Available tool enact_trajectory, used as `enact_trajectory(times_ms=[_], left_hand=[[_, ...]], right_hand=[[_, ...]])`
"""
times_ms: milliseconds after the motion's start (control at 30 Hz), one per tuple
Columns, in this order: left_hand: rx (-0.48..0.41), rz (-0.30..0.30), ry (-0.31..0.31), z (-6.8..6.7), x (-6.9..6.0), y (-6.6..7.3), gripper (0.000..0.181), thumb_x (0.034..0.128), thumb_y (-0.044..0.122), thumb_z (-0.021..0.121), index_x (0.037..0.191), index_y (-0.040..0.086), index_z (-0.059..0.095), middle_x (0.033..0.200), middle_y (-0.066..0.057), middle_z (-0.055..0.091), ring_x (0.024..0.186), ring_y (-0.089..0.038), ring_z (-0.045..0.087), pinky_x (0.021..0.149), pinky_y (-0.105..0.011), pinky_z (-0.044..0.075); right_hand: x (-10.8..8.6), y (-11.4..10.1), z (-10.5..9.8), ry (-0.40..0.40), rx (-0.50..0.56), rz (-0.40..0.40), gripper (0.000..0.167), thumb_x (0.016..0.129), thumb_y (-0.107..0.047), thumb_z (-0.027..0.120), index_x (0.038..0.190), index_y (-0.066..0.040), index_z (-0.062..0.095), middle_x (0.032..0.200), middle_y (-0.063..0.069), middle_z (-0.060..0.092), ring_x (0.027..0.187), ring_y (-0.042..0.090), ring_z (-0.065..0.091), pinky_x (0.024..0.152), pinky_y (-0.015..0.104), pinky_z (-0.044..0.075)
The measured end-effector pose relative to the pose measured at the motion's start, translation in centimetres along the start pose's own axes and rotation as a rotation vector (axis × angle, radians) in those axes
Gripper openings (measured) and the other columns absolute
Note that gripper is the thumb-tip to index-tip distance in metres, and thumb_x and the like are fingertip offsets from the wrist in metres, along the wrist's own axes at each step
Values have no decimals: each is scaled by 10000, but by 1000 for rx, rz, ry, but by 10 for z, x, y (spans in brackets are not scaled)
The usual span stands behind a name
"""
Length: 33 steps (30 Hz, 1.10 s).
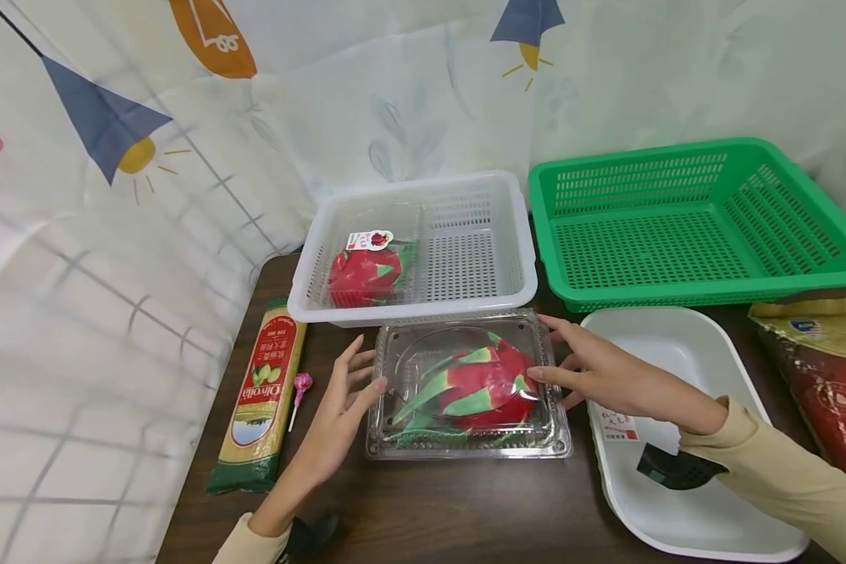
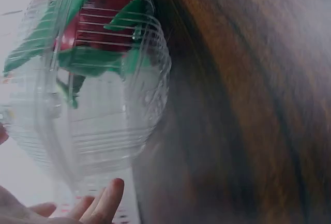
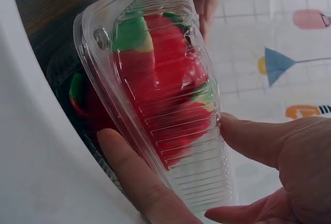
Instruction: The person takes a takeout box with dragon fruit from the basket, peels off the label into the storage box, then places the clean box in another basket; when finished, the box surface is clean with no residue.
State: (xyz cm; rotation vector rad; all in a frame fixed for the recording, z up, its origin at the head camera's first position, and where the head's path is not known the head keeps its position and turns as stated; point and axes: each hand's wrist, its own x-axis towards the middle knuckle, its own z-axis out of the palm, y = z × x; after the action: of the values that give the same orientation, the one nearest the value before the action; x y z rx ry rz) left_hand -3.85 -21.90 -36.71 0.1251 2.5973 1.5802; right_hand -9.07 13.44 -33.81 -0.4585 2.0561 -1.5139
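A closed clear plastic clamshell box (image 1: 468, 384) with a red and green dragon fruit (image 1: 489, 384) inside sits on the dark wooden table. My right hand (image 1: 599, 372) holds the box's right end, its thumb on the lid and its fingers along the side and rim. At the left end my left hand (image 1: 341, 407) has loosely extended fingers, the thumb tip close to the box edge; whether it touches is unclear. The left wrist view shows the box (image 2: 103, 115) above that hand's fingertips. In the right wrist view the box (image 3: 201, 182) lies between thumb and forefinger.
Behind stands a white basket (image 1: 525, 258) with another boxed dragon fruit (image 1: 366, 274), beside a green basket (image 1: 557, 298). A white tray (image 1: 677, 517) with a label (image 1: 616, 425) and a red bag (image 1: 832, 392) lie right. Left are a pasta-like packet (image 1: 261, 399) and a lollipop (image 1: 301, 384).
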Motion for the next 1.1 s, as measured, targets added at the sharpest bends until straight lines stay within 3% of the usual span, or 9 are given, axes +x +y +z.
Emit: enact_trajectory(times_ms=[133,200,333,433,567,667,867,1033,1100], left_hand=[[-127,-81,-22,2,5,-5,683,1096,283,495,1670,164,145,1585,-200,336,1401,-387,443,1165,-657,326],[-173,-108,-45,3,7,-7,658,1101,296,470,1670,181,161,1552,-211,362,1375,-384,477,1153,-619,371],[-255,-127,-90,5,11,-8,629,1111,310,424,1672,210,158,1529,-231,362,1380,-404,489,1141,-611,398],[-257,-143,-105,6,13,-8,632,1117,334,407,1679,233,138,1527,-241,352,1389,-408,489,1159,-651,350],[-214,-169,-116,8,13,-7,646,1112,376,407,1683,259,129,1509,-237,387,1365,-386,524,1158,-662,317],[-237,-173,-129,8,12,-6,656,1111,363,412,1687,261,115,1545,-237,380,1334,-397,549,1158,-639,313],[-313,-187,-187,1,11,-4,658,1119,358,397,1691,327,74,1600,-206,346,1361,-386,474,1176,-673,241],[-341,-233,-235,-7,9,2,640,1125,396,390,1682,385,76,1469,-225,490,1288,-333,557,1101,-500,415],[-365,-243,-264,-11,8,5,629,1128,410,376,1678,402,72,1449,-229,496,1276,-322,576,1056,-431,458]], right_hand=[[0,-1,1,2,4,5,900,1027,-190,695,1649,23,81,1475,359,376,1009,278,699,701,408,643],[0,-1,1,4,1,11,906,1025,-198,699,1648,23,80,1471,355,377,1010,277,695,701,406,643],[1,-1,1,4,6,14,914,1025,-206,700,1649,17,70,1469,350,375,984,271,697,682,407,641],[1,0,1,0,13,8,913,1025,-205,699,1651,7,69,1453,341,391,973,264,701,666,412,639],[0,1,1,-7,2,10,918,1028,-214,695,1654,1,58,1316,293,535,885,260,719,685,397,637],[-2,2,1,-10,-15,19,931,1033,-227,689,1655,2,35,1185,239,619,784,256,722,708,383,632],[-4,1,2,-15,-21,17,920,1023,-204,700,1645,16,58,1097,184,657,715,261,735,818,430,625],[-8,-3,1,-19,-34,66,920,1021,-230,704,1648,1,71,1037,142,667,687,274,742,970,570,545],[-10,-5,-1,-16,-30,89,922,1023,-258,701,1656,-25,72,1051,149,662,696,286,743,872,521,575]])
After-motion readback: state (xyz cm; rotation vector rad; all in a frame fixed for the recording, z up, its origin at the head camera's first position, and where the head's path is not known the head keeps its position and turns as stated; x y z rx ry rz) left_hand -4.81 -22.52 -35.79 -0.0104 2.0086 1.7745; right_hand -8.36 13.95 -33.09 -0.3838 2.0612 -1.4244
